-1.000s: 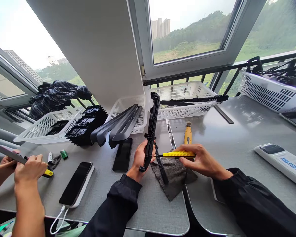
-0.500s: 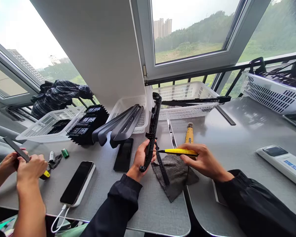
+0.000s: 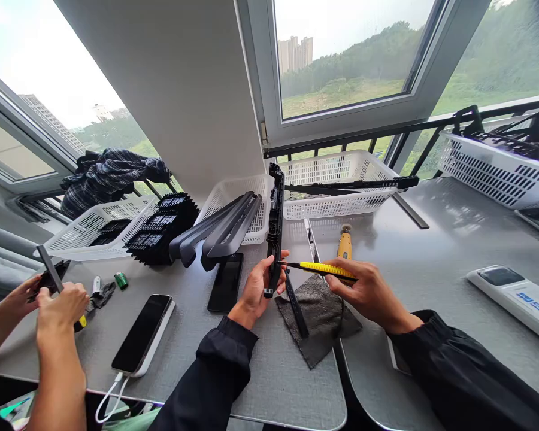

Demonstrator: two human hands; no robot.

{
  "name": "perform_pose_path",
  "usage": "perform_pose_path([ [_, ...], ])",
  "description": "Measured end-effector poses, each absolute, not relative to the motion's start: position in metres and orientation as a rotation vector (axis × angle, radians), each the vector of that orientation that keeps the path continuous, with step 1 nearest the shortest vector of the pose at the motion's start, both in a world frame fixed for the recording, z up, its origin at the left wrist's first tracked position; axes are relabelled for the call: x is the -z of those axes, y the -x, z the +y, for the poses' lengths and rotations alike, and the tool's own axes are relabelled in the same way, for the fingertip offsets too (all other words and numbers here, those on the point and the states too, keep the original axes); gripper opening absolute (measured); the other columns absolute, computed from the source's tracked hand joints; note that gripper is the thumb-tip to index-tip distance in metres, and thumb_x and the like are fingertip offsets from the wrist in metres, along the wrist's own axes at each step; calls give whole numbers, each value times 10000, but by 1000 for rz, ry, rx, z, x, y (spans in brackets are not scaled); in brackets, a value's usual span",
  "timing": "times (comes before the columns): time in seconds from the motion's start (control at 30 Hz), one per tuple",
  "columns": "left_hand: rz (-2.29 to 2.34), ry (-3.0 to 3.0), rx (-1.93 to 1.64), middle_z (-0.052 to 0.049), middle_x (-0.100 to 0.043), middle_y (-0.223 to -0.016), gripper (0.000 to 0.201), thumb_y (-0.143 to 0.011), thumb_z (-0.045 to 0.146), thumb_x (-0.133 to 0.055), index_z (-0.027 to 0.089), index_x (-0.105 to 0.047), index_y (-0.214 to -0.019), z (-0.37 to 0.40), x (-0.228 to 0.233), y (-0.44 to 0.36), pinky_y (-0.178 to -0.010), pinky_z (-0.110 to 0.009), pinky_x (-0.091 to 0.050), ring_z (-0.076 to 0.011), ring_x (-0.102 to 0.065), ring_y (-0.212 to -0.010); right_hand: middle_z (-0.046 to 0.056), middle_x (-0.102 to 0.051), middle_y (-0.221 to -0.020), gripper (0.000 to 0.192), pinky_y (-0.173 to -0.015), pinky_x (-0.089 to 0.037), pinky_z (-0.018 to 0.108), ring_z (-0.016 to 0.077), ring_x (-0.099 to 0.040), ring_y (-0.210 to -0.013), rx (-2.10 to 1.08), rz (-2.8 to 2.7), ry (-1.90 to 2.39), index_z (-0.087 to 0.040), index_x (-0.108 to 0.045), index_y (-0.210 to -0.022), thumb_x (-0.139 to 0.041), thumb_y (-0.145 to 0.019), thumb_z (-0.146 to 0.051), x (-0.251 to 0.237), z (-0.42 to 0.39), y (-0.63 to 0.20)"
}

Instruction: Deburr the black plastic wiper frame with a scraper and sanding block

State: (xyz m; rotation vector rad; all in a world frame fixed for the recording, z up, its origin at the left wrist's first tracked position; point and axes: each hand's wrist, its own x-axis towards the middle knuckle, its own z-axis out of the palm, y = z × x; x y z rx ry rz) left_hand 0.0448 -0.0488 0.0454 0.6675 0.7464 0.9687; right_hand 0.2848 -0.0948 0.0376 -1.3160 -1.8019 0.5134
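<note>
My left hand (image 3: 255, 286) is closed around the lower end of a long black plastic trim piece (image 3: 275, 209). The piece stands nearly upright, its ribbed inner side facing me. In my right hand (image 3: 363, 287) is a slim yellow-and-black utility knife (image 3: 326, 270), pointing left. Its thin dark tip meets the trim piece beside my left fingers; whether it cuts in, I cannot tell. Below lies a dark grey cloth (image 3: 321, 320) with a narrow black strip (image 3: 296, 302) across it.
White baskets (image 3: 327, 209) with black parts line the window side. Grey curved trims (image 3: 233, 230) lean on one basket. A yellow rotary tool (image 3: 345, 242) and two phones (image 3: 141, 335) (image 3: 226, 281) are on the table. At left, a co-worker's hands (image 3: 58, 302) hold a dark part.
The trim piece has swung more upright, its top shifting left and its lower end rising slightly. The knife now tilts down to the right. The co-worker's hands have moved slightly right.
</note>
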Motion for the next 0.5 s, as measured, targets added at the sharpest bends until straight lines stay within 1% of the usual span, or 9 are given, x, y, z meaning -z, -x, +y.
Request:
perform_pose_path([
  [0.1,777,-687,-947,-42,-649,-901,388,-848,392,-765,115,-769,-1120,-49,-45,-46,-430,-216,-407,-97,-503,-587,30,-819,-891,212,-697,-516,273,205,-741,-747,-456,-1746,1346,-221,-792,-1011,-610,-950,-311,-36,-94,-287],
  [0.17,792,-696,-925,-27,-645,-876,372,-832,390,-790,130,-758,-1096,-50,-44,-47,-419,-218,-390,-94,-510,-561,27,-821,-889,209,-691,-518,267,200,-739,-738,-447,-1716,1353,-221,-794,-1006,-614,-953,-312,-36,-93,-288],
  [0.23,810,-680,-930,-5,-634,-847,371,-800,417,-836,140,-736,-1026,-51,-43,-48,-407,-219,-376,-82,-500,-518,18,-812,-857,206,-682,-519,260,190,-726,-710,-459,-1700,1350,-217,-795,-996,-613,-946,-300,-38,-94,-289],
  [0.3,820,-655,-952,9,-631,-828,398,-758,454,-876,153,-698,-949,-51,-42,-48,-399,-224,-375,-79,-500,-487,11,-800,-825,206,-673,-518,255,182,-714,-688,-472,-1692,1340,-210,-794,-983,-610,-939,-291,-40,-94,-289],
  [0.37,822,-655,-967,16,-631,-810,437,-730,486,-893,160,-671,-919,-51,-42,-48,-398,-227,-381,-81,-503,-476,9,-790,-806,205,-666,-516,251,177,-704,-676,-484,-1693,1329,-204,-793,-971,-609,-936,-289,-41,-94,-288],
  [0.5,841,-745,-986,9,-625,-774,498,-759,580,-858,152,-655,-909,-53,-43,-49,-400,-228,-397,-87,-511,-481,-1,-781,-786,199,-656,-514,247,170,-695,-655,-494,-1725,1298,-206,-794,-965,-620,-943,-299,-40,-94,-286],
])
